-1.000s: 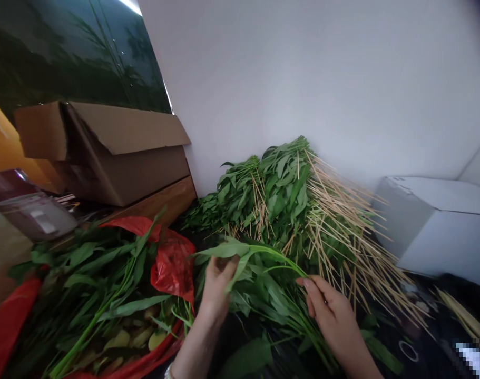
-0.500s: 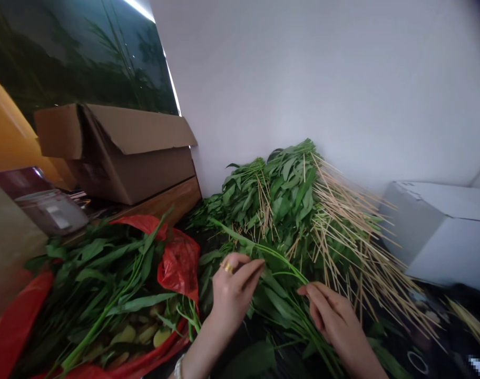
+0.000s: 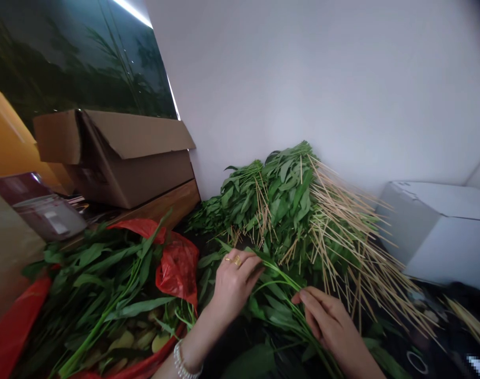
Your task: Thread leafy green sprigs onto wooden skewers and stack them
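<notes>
Long green leafy stems (image 3: 281, 273) stretch between my two hands at the lower middle. My left hand (image 3: 235, 276), with a gold ring and a pearl bracelet at the wrist, is closed on the upper, leafy part of the stems. The fingers of my right hand (image 3: 329, 321) pinch the same stems lower down and to the right. More loose leaves (image 3: 279, 310) lie below and between the hands. Behind them, leafy bundles (image 3: 287, 184) lean by the wall, with many thin wooden sticks (image 3: 354, 226) fanned out to the right.
At the left, a red plastic bag (image 3: 178, 268) holds leafy stems and yellowish leaves. An open cardboard box (image 3: 145, 168) stands behind it, near a printed container (image 3: 54, 210). A white box (image 3: 441, 226) is at the right.
My left hand has closed over the upper stems, where before it was beside them. My right hand has shifted slightly left and down, still pinching. The view has moved a little.
</notes>
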`<state>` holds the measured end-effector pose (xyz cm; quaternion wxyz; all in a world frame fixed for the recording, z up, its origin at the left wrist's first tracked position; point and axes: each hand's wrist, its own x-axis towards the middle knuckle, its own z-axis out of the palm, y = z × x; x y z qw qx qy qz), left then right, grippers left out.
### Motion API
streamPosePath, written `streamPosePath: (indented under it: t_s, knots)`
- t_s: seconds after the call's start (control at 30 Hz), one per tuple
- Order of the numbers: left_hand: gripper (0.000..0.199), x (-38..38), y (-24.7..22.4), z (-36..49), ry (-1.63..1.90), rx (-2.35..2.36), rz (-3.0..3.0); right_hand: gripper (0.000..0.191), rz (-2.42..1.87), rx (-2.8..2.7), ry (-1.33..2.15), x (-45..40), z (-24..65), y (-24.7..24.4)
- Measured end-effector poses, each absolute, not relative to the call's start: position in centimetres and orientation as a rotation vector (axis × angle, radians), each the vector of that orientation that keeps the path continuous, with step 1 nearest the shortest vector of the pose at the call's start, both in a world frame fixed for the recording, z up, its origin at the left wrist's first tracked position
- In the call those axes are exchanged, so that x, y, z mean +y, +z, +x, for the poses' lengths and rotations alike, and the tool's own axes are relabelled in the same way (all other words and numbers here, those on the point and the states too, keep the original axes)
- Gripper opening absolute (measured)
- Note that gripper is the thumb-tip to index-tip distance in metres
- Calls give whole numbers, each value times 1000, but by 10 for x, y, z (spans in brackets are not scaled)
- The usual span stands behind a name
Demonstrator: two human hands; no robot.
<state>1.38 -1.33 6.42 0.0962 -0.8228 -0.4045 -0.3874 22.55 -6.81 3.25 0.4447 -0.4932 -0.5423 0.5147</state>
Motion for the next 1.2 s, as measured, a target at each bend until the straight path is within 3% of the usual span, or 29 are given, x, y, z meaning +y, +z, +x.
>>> streamPosePath:
  t_s: [0.27,0.43,0.6,0.87,1.0,1.2]
  knots:
    - [9,-3,69,10,-957,-1131,-2719,46,-1124,-1250,1477,-67,225,27]
    - [34,1,78,5,-1018,-1121,-2823,45,-1113,-1206,1477,-66,225,23]
    - [8,-1,78,2,-984,-998,-2718,46,-1123,-1212,1466,-66,223,22]
    - [17,-15,69,4,-1002,-834,-2395,48,-1161,-1224,1461,-65,218,23]
    - [7,-11,67,9,-930,-960,-2460,48,-1148,-1249,1440,-65,219,21]
    - [13,-8,73,12,-800,-1177,-2733,47,-1184,-1350,1380,-65,221,21]
